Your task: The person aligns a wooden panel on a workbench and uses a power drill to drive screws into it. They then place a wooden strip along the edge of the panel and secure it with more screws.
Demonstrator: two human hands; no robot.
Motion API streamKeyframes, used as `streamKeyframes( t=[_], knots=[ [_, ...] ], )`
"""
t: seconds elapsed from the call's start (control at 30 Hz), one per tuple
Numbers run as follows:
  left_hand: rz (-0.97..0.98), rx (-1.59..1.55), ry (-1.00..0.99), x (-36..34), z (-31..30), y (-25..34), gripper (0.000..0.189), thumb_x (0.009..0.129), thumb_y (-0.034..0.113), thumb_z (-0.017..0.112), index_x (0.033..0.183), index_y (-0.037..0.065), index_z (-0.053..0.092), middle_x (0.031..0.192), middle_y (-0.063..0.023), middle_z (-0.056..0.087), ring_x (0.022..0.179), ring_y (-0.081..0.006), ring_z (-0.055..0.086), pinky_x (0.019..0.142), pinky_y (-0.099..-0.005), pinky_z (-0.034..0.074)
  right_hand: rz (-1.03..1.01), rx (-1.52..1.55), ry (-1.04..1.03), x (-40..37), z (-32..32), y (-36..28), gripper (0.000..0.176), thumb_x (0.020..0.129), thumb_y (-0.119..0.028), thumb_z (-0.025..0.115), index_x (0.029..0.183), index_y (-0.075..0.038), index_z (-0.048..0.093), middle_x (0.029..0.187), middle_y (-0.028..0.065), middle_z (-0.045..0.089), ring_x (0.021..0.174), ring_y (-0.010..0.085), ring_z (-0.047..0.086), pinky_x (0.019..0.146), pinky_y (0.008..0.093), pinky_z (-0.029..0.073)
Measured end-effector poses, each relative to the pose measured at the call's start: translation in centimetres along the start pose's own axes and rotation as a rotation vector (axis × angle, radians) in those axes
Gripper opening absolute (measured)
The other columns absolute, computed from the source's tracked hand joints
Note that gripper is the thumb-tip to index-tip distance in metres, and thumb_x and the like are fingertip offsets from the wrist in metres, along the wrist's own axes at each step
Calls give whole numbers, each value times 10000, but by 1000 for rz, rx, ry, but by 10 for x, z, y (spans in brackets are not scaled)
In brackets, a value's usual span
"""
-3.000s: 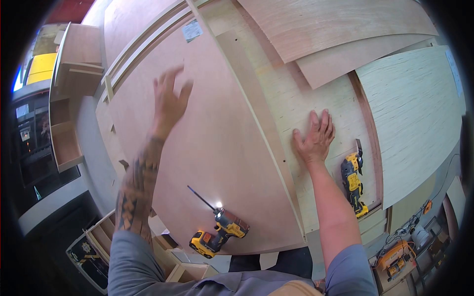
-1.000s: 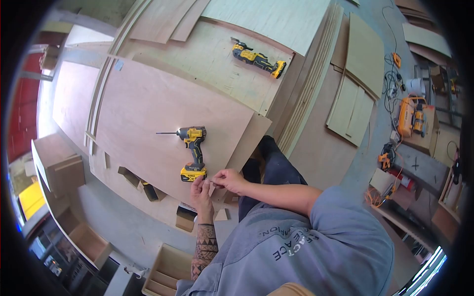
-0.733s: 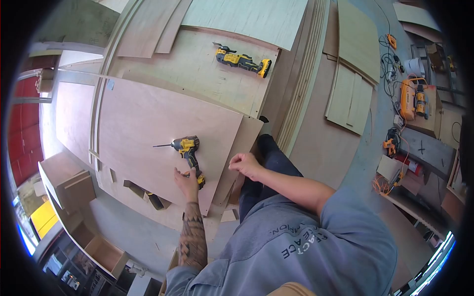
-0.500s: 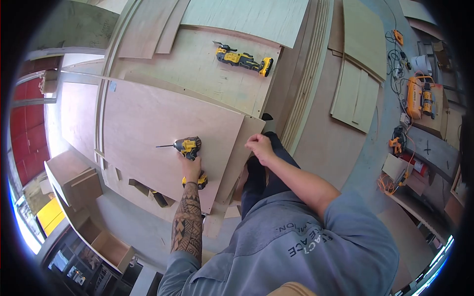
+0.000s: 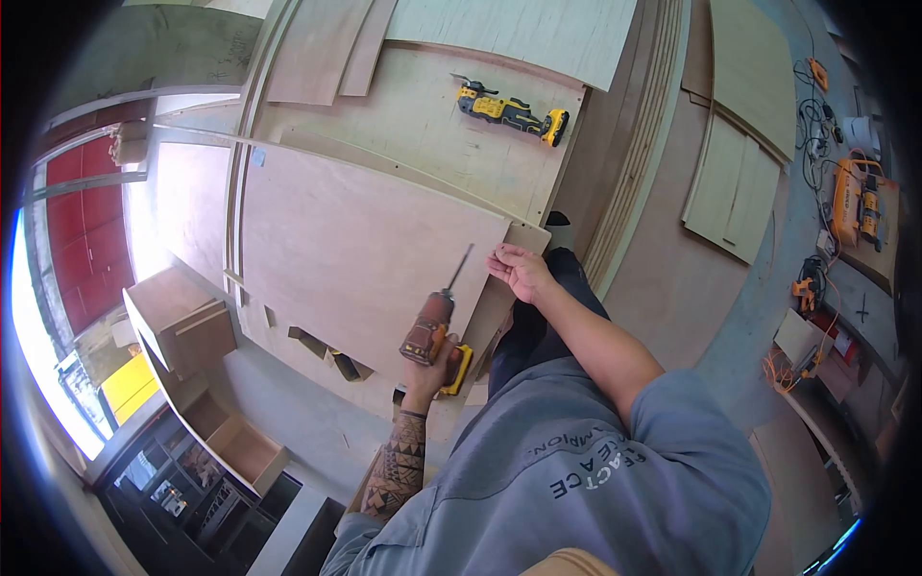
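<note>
1. Your left hand (image 5: 429, 370) grips the drill (image 5: 429, 328) above the board's (image 5: 355, 240) near edge, its bit pointing at your right hand (image 5: 520, 273).
2. Your right hand rests on the board's right corner with its fingers curled. I cannot tell whether they pinch anything.

impact driver (image 5: 429, 329): I see the body motion-blurred, and the grip is buried inside the left hand (image 5: 428, 376).
bit (image 5: 460, 266): a thin smear; I cannot make out its tip.
right hand (image 5: 520, 272): the fingertips are drawn together at the right edge of the plywood sheet (image 5: 355, 250). Anything between them is too small for me to tell.
orange machine (image 5: 858, 206): tiny and warped at the right rim; I cannot tell its type.
shirt lettering (image 5: 586, 468): upside down and creased, only partly legible.
</note>
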State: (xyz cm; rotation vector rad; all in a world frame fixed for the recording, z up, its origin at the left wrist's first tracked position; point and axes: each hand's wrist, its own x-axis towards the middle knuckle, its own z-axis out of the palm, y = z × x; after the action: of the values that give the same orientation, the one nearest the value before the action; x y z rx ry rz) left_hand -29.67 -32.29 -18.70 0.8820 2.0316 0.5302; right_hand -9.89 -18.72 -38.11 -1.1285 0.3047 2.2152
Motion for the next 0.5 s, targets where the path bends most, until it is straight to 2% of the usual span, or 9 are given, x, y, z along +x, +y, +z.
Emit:
streamKeyframes(
  t=[0.07, 0.17, 0.27, 0.43, 0.5],
  knots=[
    [-72, -186, -135, -7, 4, 25, 465, 935, 280, 818, 1256, -20, 667, 1148, -137, 744, 1057, -238, 713, 922, -394, 566, 22, 78, -46, 2, 0, 1, 172, 1042, -93, 673, 1194, -16, 693, 1120, 137, 757, 1062, 290, 747, 1011, 498, 605],
    [-144, -158, -212, -4, 8, 36, 442, 934, 244, 809, 1250, -28, 665, 1156, -148, 744, 1062, -238, 716, 924, -390, 566, 26, 128, -82, 1, -1, -2, 162, 1055, -112, 657, 1186, -26, 699, 1110, 114, 760, 1060, 268, 749, 1014, 485, 606],
    [-178, -164, -217, -2, 11, 20, 418, 932, 231, 804, 1242, -16, 671, 1137, -132, 746, 1035, -231, 717, 914, -384, 568, 50, 156, -109, 5, -6, -1, 161, 1063, -127, 649, 1183, -33, 700, 1102, 104, 762, 1052, 255, 750, 1020, 476, 604],
    [-249, -165, -244, 5, 4, 37, 383, 934, 219, 797, 1225, -5, 688, 1104, -115, 753, 1020, -222, 716, 903, -388, 569, 91, 131, -107, 0, -10, -4, 161, 1066, -131, 643, 1180, -33, 699, 1108, 108, 759, 1075, 249, 741, 1040, 473, 594],
    [-171, -123, -240, 9, 5, 47, 337, 981, 220, 740, 1227, -9, 712, 822, 0, 648, 642, -63, 596, 623, -265, 506, 111, 123, -102, 3, -10, -3, 163, 1070, -135, 637, 1180, -32, 699, 1111, 109, 757, 1082, 247, 737, 1047, 473, 591]
  ],
)
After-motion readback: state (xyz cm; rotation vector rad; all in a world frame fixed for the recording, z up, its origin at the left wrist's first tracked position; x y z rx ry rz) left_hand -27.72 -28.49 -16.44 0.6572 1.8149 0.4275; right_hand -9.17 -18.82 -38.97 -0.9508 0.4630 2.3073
